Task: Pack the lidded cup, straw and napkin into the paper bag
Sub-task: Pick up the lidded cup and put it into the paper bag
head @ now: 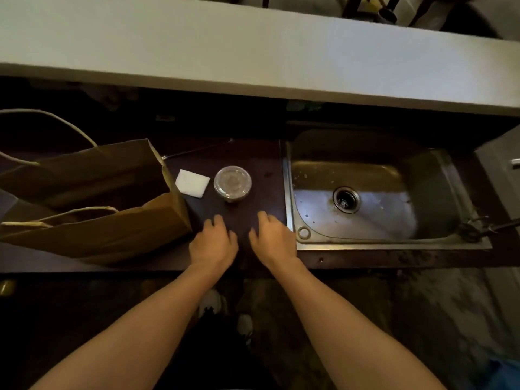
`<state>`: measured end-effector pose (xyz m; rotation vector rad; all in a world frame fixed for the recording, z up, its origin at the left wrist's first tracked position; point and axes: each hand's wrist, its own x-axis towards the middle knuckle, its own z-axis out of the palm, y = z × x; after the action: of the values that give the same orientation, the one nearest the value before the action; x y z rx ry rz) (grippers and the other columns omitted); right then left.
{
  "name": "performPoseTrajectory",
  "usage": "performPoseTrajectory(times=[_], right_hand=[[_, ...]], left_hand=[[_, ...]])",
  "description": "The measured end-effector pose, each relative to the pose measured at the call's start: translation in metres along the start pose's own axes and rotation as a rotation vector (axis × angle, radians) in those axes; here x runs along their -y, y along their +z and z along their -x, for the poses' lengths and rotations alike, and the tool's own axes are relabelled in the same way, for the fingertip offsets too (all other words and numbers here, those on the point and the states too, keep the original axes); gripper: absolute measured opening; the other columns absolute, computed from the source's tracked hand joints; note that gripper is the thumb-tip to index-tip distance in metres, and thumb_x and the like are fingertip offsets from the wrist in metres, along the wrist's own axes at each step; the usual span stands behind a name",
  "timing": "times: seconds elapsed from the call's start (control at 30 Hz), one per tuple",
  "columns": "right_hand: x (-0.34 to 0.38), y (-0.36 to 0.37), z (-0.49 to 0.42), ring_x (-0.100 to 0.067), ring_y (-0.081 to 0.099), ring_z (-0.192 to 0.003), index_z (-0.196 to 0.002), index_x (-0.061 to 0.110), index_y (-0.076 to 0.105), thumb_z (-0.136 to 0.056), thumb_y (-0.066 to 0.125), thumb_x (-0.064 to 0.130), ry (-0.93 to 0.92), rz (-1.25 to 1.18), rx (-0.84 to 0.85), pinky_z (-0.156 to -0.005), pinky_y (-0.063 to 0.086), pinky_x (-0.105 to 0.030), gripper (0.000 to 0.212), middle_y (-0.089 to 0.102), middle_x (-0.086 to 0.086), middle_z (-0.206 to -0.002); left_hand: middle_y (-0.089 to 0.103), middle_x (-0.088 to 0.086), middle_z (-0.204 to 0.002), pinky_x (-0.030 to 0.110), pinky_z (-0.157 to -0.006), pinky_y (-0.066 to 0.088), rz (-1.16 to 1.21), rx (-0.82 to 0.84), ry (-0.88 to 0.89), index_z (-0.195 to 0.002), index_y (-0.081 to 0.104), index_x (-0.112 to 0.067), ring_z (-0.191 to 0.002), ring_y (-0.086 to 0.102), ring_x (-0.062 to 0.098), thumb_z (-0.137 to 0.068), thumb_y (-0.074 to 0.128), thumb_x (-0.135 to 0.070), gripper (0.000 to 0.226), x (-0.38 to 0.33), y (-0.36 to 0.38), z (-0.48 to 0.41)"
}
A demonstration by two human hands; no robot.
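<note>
A clear lidded cup stands upright on the dark counter. Just left of it lies a folded white napkin. A thin straw lies farther back on the counter, running from the bag's corner toward the sink. The brown paper bag stands at the left, its mouth open and its rope handles loose. My left hand and my right hand rest palm down on the counter, nearer to me than the cup, fingers apart and holding nothing.
A steel sink with a drain fills the counter's right side, its rim touching my right hand's edge. A pale raised ledge runs across the back. A tap fitting sticks out at the sink's right corner.
</note>
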<state>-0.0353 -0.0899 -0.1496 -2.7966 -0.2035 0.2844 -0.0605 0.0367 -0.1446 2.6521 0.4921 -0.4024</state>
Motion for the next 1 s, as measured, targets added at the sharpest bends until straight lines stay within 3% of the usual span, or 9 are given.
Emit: performPoseTrajectory(times=[0.2,0.37,0.53,0.6,0.7,0.83,0.93,1.0], right_hand=[[0.004,0.024,-0.032,-0.034,0.064,-0.101,-0.121,0.015,0.049,-0.09,0.055,0.039,0.051,-0.075,-0.001,-0.076,0.055,-0.045,0.039,0.065,-0.01,-0.115],[0.004,0.038,-0.065,-0.03,0.061,-0.11,-0.132,0.016,0.047,-0.083,0.062,0.043,0.144,-0.243,-0.055,-0.084,0.054,-0.046,0.058,0.062,-0.009,-0.124],[0.005,0.05,-0.09,-0.019,0.061,-0.112,-0.129,0.019,0.054,-0.069,0.08,0.036,0.184,-0.665,-0.022,-0.091,0.053,-0.041,0.067,0.065,-0.003,-0.121],[0.004,0.053,-0.095,-0.018,0.062,-0.113,-0.132,0.025,0.053,-0.068,0.083,0.033,0.193,-0.837,0.027,-0.086,0.056,-0.043,0.071,0.064,0.001,-0.126],[0.003,0.053,-0.096,-0.025,0.065,-0.107,-0.133,0.025,0.052,-0.076,0.081,0.019,0.209,-0.993,0.133,-0.073,0.061,-0.045,0.064,0.062,0.001,-0.127],[0.002,0.04,-0.087,-0.015,0.063,-0.102,-0.131,0.026,0.052,-0.076,0.082,0.016,0.224,-1.047,0.178,-0.072,0.061,-0.047,0.063,0.061,0.006,-0.123],[-0.002,0.02,-0.077,-0.008,0.061,-0.098,-0.128,0.026,0.054,-0.074,0.083,0.016,0.201,-1.037,0.178,-0.072,0.059,-0.039,0.062,0.062,0.016,-0.109],[-0.003,0.006,-0.068,-0.005,0.061,-0.096,-0.127,0.027,0.055,-0.072,0.084,0.017,0.181,-1.016,0.175,-0.073,0.057,-0.032,0.063,0.06,0.022,-0.104]], left_hand=[[0.053,0.016,-0.132,0.045,-0.08,0.048,0.185,-0.033,-0.135,-0.13,0.041,-0.011,-0.111,0.059,0.039,-0.095,0.052,-0.034,0.044,0.006,0.007,-0.042],[0.054,0.014,-0.134,0.042,-0.09,0.047,0.491,-0.11,-0.118,-0.136,0.038,-0.013,-0.12,0.056,0.034,-0.09,0.06,-0.021,0.052,0.009,0.02,-0.074],[0.059,0.012,-0.134,0.034,-0.1,0.041,0.705,-0.154,-0.124,-0.137,0.045,-0.012,-0.125,0.053,0.029,-0.086,0.062,-0.005,0.054,0.012,0.029,-0.095],[0.059,0.009,-0.135,0.031,-0.101,0.04,0.794,-0.132,-0.117,-0.139,0.047,-0.014,-0.126,0.052,0.025,-0.086,0.062,0.001,0.057,0.012,0.029,-0.1],[0.063,0.005,-0.13,0.028,-0.096,0.042,0.836,-0.082,-0.051,-0.134,0.053,-0.017,-0.122,0.055,0.02,-0.084,0.062,0.004,0.054,0.014,0.031,-0.104],[0.064,0.0,-0.123,0.03,-0.094,0.044,0.801,-0.015,0.031,-0.129,0.056,-0.02,-0.117,0.057,0.015,-0.083,0.069,-0.002,0.051,0.021,0.032,-0.097],[0.063,-0.006,-0.114,0.029,-0.088,0.049,0.805,-0.007,0.093,-0.126,0.057,-0.019,-0.105,0.061,0.013,-0.083,0.071,-0.005,0.047,0.017,0.021,-0.083],[0.067,-0.005,-0.112,0.037,-0.084,0.057,0.813,-0.004,0.114,-0.124,0.057,-0.021,-0.093,0.067,0.012,-0.083,0.072,-0.009,0.045,0.016,0.012,-0.073]])
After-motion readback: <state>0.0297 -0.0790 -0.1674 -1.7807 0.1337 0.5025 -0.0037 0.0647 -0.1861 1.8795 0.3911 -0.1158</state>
